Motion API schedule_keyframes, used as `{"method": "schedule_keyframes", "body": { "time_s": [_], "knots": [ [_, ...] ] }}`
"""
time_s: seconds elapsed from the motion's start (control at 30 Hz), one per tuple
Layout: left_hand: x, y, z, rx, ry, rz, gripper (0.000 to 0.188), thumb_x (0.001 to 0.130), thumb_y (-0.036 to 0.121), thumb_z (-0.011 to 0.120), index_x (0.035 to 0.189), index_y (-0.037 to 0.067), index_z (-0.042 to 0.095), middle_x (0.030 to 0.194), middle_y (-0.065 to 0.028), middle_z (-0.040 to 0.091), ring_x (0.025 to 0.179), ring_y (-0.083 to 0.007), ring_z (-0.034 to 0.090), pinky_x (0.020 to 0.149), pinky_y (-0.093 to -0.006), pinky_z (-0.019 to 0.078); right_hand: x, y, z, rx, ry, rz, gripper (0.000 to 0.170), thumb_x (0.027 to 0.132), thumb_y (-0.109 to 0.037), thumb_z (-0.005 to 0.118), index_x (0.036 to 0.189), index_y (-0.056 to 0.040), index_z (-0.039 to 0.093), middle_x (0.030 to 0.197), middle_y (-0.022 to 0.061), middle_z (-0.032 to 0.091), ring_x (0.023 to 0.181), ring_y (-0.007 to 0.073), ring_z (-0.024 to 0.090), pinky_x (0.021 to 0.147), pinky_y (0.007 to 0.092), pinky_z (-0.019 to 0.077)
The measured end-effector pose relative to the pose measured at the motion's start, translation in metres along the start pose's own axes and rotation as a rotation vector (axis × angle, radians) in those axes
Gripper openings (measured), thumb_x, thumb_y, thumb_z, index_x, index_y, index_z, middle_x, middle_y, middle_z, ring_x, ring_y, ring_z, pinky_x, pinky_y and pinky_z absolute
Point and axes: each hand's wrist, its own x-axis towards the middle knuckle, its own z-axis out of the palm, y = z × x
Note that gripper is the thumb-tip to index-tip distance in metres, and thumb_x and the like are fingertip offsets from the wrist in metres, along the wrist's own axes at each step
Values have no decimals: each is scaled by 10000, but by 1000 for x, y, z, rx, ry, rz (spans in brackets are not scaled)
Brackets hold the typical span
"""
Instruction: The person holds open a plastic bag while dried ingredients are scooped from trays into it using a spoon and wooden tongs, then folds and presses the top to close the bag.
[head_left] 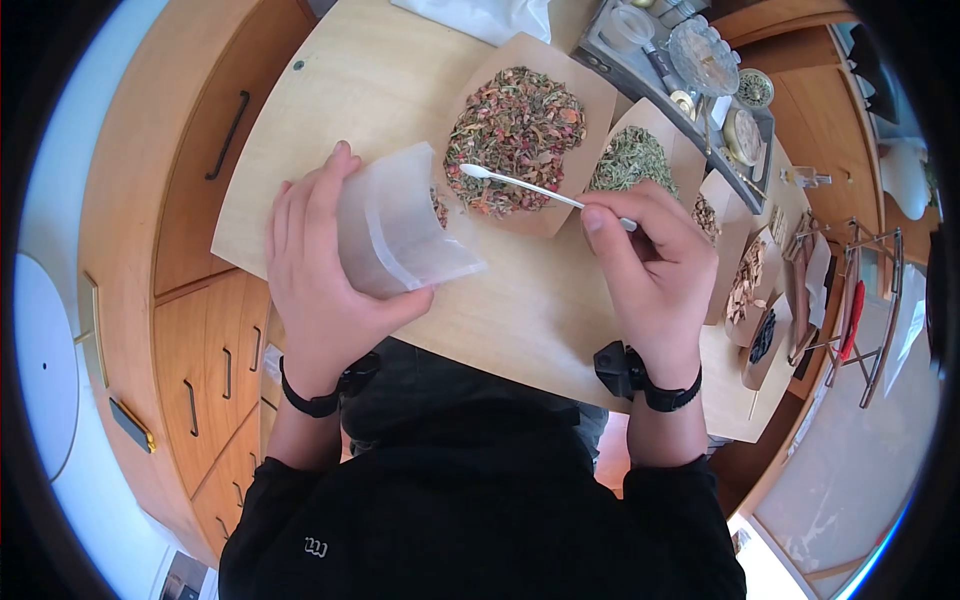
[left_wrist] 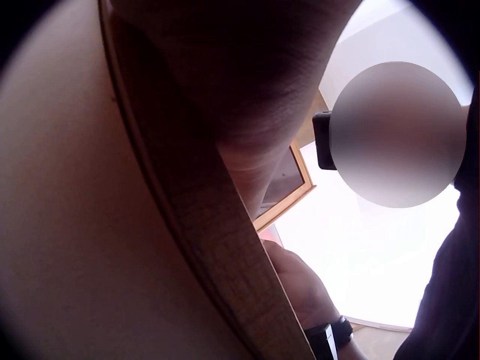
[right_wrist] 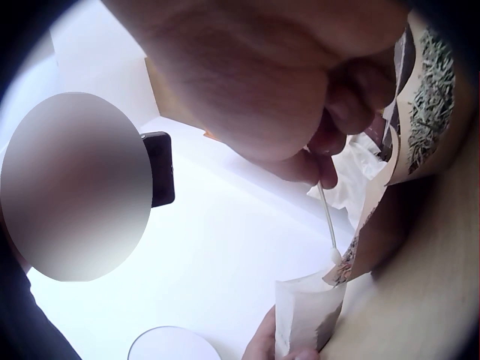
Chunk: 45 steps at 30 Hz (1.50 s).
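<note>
My left hand (head_left: 318, 270) grips a translucent whitish paper bag (head_left: 390, 225), thumb along its lower edge and fingers behind it. The bag is tilted, its mouth facing a heap of mixed dried petals and leaves (head_left: 515, 130) on brown paper (head_left: 595, 95). Between thumb and fingers, my right hand (head_left: 655, 265) pinches a thin, long-handled small spoon (head_left: 535, 188), its pale bowl over the near edge of that heap. In the right wrist view the spoon (right_wrist: 328, 217) points down towards the bag (right_wrist: 304, 307). The left wrist view mostly shows the table's underside and edge.
Right of the petals, more brown papers hold green dried leaves (head_left: 635, 160), light brown pieces (head_left: 748, 280) and dark pieces (head_left: 764, 338). A grey tray (head_left: 590, 58) of glassware stands at the back. White plastic (head_left: 490, 15) lies at the far edge. Wooden drawers (head_left: 215, 350) are at left.
</note>
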Motion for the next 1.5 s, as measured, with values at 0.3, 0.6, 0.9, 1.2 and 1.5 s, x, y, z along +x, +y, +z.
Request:
{"method": "schedule_keyframes", "body": {
  "time_s": [0.3, 0.6, 0.9, 1.2, 1.5],
  "knots": [
    [1, 1, -1, 12, -4, 4, 1214, 593, 315, 955, 1689, 97, 480, 1444, -139, 694, 1360, -412, 625, 1258, -632, 393, -4, 3, 7, 9, 23, 31, 116, 1005, -90, 828, 1084, -10, 855, 836, 56, 741, 657, 95, 612, 603, 269, 459],
    [1, 0, -3, 4, -7, 3, 1188, 600, 283, 949, 1675, 69, 491, 1453, -143, 699, 1354, -415, 629, 1271, -606, 382, 3, 11, -14, 71, 145, 212, 135, 1013, -87, 825, 1109, 2, 859, 854, 42, 768, 679, 60, 597, 616, 259, 455],
    [0, 0, -1, 5, -11, 1, 1180, 598, 287, 948, 1667, 70, 499, 1457, -143, 696, 1362, -420, 626, 1277, -610, 379, 7, 12, -6, 1, 70, 132, 141, 1018, -75, 823, 1128, 5, 859, 883, 62, 771, 735, 80, 629, 657, 266, 480],
    [0, 0, -1, 5, -3, -5, 1183, 591, 319, 954, 1667, 114, 505, 1435, -137, 689, 1346, -417, 628, 1256, -639, 397, 19, 23, -48, -235, 142, 52, 160, 1031, -44, 791, 1172, -15, 862, 918, 44, 713, 748, 88, 576, 675, 282, 439],
    [0, -1, 0, 24, 9, 14, 1180, 592, 332, 953, 1661, 103, 508, 1435, -140, 691, 1340, -415, 631, 1246, -635, 408, 17, 20, -20, -115, -15, 35, 173, 1042, -57, 784, 1197, -31, 857, 954, 50, 712, 719, 114, 583, 664, 291, 448]
  ]
}}
